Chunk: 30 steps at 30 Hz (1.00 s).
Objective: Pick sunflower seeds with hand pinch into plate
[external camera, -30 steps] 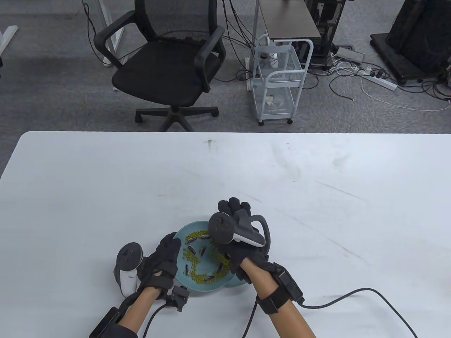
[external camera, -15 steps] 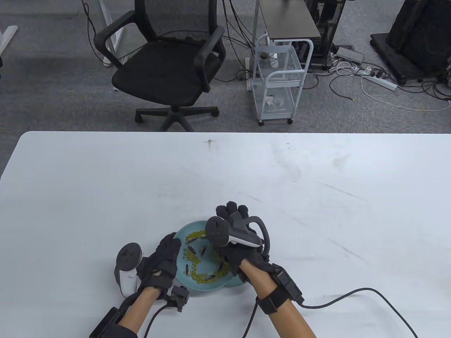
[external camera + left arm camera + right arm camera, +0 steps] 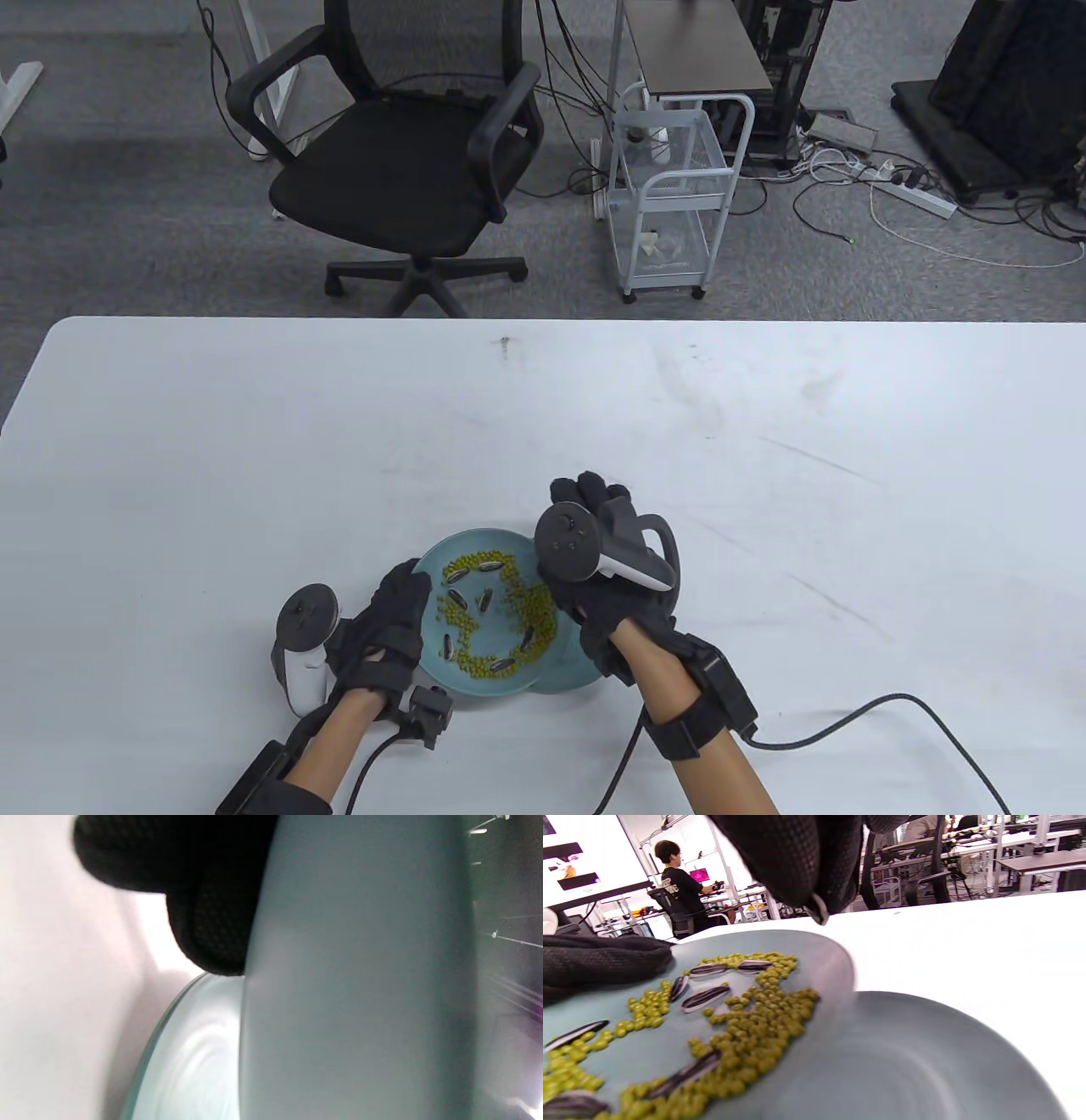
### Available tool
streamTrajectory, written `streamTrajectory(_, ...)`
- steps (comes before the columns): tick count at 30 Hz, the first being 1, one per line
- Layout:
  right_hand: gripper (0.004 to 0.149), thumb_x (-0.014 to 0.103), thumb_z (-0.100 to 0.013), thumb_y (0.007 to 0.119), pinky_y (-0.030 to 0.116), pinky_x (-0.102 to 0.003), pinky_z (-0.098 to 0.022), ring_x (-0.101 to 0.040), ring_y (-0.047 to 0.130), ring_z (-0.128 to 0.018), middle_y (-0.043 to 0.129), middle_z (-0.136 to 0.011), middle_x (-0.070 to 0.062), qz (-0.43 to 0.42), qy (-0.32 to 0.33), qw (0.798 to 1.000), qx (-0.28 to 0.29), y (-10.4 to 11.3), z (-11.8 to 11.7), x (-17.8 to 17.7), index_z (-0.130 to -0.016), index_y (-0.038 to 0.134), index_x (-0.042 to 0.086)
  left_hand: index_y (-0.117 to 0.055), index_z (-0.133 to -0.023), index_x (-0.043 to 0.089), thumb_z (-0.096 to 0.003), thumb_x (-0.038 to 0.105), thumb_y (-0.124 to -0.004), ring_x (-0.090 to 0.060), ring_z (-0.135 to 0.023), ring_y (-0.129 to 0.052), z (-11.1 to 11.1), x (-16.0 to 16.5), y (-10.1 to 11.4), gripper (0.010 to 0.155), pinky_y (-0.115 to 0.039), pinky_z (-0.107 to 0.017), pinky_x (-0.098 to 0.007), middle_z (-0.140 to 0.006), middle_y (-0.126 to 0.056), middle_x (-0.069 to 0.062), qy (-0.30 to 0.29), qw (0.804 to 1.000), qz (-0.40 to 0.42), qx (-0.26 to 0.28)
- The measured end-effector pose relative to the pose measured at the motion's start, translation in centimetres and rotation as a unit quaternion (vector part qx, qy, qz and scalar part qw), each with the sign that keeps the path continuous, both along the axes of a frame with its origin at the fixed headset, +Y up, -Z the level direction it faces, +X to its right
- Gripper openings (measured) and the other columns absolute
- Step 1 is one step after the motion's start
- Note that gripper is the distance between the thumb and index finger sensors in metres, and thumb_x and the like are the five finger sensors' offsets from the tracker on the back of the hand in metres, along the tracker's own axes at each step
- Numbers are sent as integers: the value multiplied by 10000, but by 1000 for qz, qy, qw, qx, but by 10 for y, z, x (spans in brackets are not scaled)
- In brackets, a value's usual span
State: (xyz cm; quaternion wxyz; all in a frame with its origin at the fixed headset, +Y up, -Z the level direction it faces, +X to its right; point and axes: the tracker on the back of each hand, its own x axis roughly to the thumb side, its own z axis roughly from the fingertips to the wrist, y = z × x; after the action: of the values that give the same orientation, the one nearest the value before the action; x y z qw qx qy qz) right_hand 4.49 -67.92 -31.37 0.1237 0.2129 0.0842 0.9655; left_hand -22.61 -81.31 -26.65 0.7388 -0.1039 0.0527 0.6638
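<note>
A teal plate [image 3: 475,537] holds green beans [image 3: 530,598] and several striped sunflower seeds [image 3: 459,603]. My left hand [image 3: 399,611] grips its left rim and holds it tilted; the left wrist view shows its fingers [image 3: 203,899] under that plate [image 3: 360,984]. A second teal plate [image 3: 579,672] lies partly under it to the right and shows bare [image 3: 903,1069]. My right hand [image 3: 590,494] hovers over the plates' right side. In the right wrist view its fingertips [image 3: 818,906] pinch together on a pale sliver that looks like a seed, above the seeds [image 3: 706,997].
The white table [image 3: 764,441] stretches wide around the plates. A black cable [image 3: 848,717] runs from my right wrist along the table's front right. An office chair [image 3: 407,161] and a white cart [image 3: 670,195] stand beyond the far edge.
My right hand has moved right, off the bean plate's middle and toward the bare plate. The left hand and the bean plate have hardly moved.
</note>
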Motion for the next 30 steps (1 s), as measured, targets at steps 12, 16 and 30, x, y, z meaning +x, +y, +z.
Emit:
streamTrajectory(12, 342, 182, -533, 890, 244, -777, -654, -649, 265, -978, 377, -1114, -354, -6, -21, 996, -82, -71, 21, 41, -797, 882, -35, -526, -1035, 164, -636, 402, -621, -214, -383, -1049, -2, -18, 1, 474, -869, -297, -365, -746, -920, -126, 48, 999, 21, -5)
streamTrajectory(16, 344, 188, -533, 887, 243, -775, -653, -648, 261, -976, 369, -1113, -353, 12, -12, 996, -82, -78, 23, 35, -799, 881, -30, -525, -1036, 167, -636, 403, -621, -213, -384, -1049, -2, -19, 1, 474, -869, -298, -365, -747, -919, -125, 48, 999, 26, -4)
streamTrajectory(30, 361, 185, -535, 883, 238, -775, -653, -650, 243, -979, 364, -1113, -355, -3, -28, 996, -82, -78, 22, 41, -816, 871, -43, -526, -1036, 168, -636, 404, -622, -213, -383, -1048, -3, -15, 1, 474, -868, -297, -365, -747, -920, -125, 34, 999, 30, -2)
